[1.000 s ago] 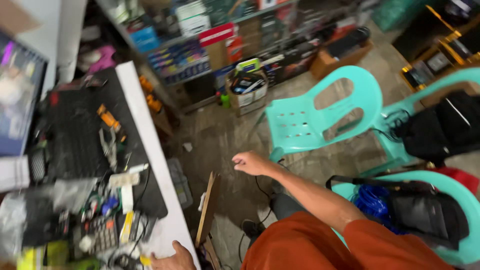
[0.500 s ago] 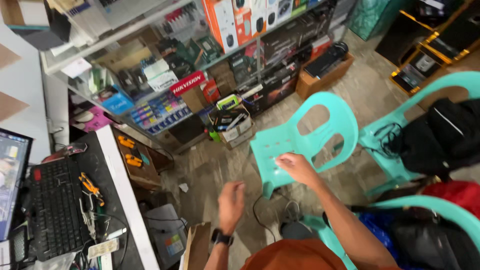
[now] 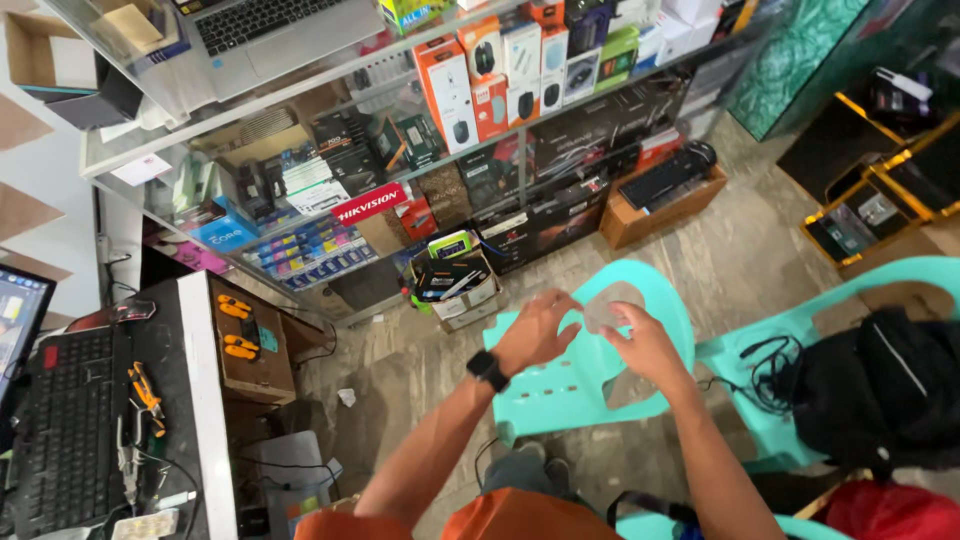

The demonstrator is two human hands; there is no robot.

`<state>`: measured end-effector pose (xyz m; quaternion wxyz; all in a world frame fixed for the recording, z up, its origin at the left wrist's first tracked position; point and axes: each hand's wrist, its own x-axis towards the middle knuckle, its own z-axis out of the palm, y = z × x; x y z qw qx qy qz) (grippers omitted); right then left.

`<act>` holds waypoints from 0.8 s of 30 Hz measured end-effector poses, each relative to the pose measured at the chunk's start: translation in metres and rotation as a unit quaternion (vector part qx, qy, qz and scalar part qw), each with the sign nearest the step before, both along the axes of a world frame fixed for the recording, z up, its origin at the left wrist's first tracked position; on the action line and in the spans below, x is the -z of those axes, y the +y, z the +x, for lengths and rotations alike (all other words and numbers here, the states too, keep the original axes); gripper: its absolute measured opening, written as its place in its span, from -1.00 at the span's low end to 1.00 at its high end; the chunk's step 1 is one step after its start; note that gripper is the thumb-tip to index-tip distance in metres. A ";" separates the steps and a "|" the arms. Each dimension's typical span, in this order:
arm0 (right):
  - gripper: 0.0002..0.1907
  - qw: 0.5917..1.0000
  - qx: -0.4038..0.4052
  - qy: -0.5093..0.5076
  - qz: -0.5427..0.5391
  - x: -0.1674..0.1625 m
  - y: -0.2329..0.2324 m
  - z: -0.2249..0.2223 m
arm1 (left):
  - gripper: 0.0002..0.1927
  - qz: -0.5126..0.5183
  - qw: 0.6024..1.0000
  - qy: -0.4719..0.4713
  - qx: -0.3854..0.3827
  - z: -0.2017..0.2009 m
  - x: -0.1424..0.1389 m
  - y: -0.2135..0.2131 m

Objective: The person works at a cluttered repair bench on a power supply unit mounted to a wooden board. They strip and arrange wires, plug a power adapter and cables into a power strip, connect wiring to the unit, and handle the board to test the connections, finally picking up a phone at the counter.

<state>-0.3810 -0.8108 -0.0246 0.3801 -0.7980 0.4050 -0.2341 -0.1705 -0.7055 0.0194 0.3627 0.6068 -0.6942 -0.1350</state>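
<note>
Nearest the camera are the person's orange-clad lap and two bare forearms reaching forward over the floor. The left hand (image 3: 535,330), with a black wristwatch (image 3: 488,369) on its wrist, has its fingers curled toward a small clear plastic piece (image 3: 603,313); the right hand (image 3: 648,343) pinches the same piece between thumb and fingers, so both hands hold it between them, in the air above the seat of a turquoise plastic chair (image 3: 570,385). What the piece is cannot be told; it looks thin and see-through. To the right, a second turquoise chair (image 3: 800,330) carries a black backpack (image 3: 880,390) and a black cable. At the left edge stands a table (image 3: 200,400) with a black keyboard (image 3: 70,430) and orange-handled pliers (image 3: 145,385). Farther off, a small open cardboard box (image 3: 455,285) of items sits on the floor before a glass display case (image 3: 400,150) stocked with boxed computer mice and other packaged goods.
</note>
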 end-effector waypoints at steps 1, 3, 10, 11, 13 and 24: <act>-0.45 1.000 -0.005 -0.004 -0.006 -0.003 -0.011 -0.002 | -0.67 -0.010 1.000 -0.010 0.002 0.003 -0.004 -0.018; -0.43 1.000 -0.008 -0.009 -0.014 -0.009 -0.028 -0.009 | -0.66 -0.016 0.999 -0.028 0.002 0.008 -0.007 -0.048; -0.40 0.990 -0.019 0.029 -0.133 -0.046 -0.118 -0.005 | -0.55 -0.027 0.994 -0.103 0.028 0.043 -0.034 -0.166; -0.39 0.988 -0.025 0.025 -0.149 -0.052 -0.134 0.000 | -0.52 -0.030 0.992 -0.116 0.031 0.048 -0.037 -0.180; -0.37 0.985 -0.032 0.023 -0.169 -0.066 -0.168 0.012 | -0.40 -0.040 0.991 -0.126 0.019 0.059 -0.046 -0.216; -0.32 0.967 -0.013 0.071 -0.243 -0.110 -0.396 0.134 | -0.21 -0.089 0.969 -0.227 -0.033 0.152 -0.085 -0.457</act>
